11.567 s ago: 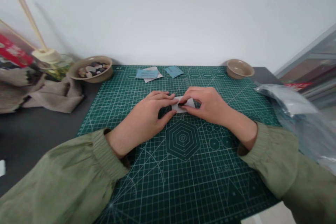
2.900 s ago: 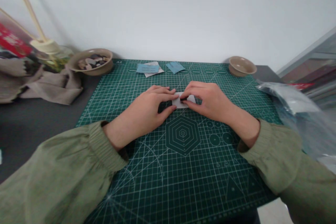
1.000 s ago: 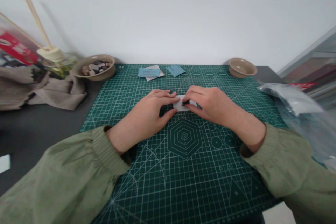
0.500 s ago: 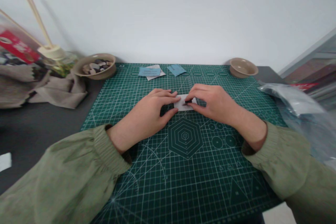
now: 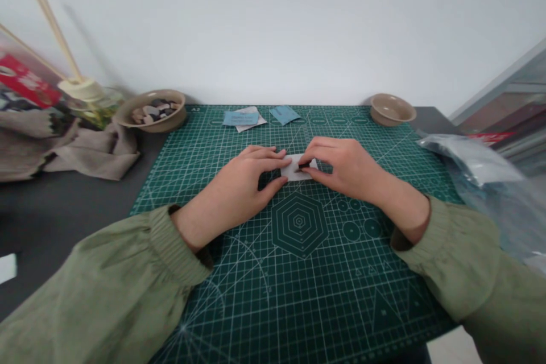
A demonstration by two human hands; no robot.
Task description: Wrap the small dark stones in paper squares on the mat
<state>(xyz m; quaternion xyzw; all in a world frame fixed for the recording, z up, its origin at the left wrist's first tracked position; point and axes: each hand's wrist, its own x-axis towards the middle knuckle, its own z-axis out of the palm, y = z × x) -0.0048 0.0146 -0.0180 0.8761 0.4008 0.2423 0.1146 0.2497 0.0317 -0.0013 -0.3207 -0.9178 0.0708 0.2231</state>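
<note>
A small white piece of paper (image 5: 289, 172) lies flat on the green cutting mat (image 5: 307, 301). My left hand (image 5: 245, 187) rests at its left edge, fingers stretched out and thumb apart, the tips pressing on or beside the paper. Between the thumb and fingers of my right hand (image 5: 343, 166) is a small dark block (image 5: 303, 166), held low over the paper's right half. Its lower end seems to touch the paper. What kind of thing the block is I cannot make out, since my fingers cover part of it.
Blue and white packets (image 5: 242, 119) and another blue packet (image 5: 284, 114) lie at the mat's back. A bowl of stones (image 5: 173, 120) stands back left, near cloth (image 5: 91, 151) and a reed diffuser (image 5: 81, 90). Another brown bowl (image 5: 391, 110) and a clear plastic bag (image 5: 490, 182) are on the right.
The view has shifted slightly. Both hands keep nearly the same places on the paper, and the dark block is still pinched in my right hand.
</note>
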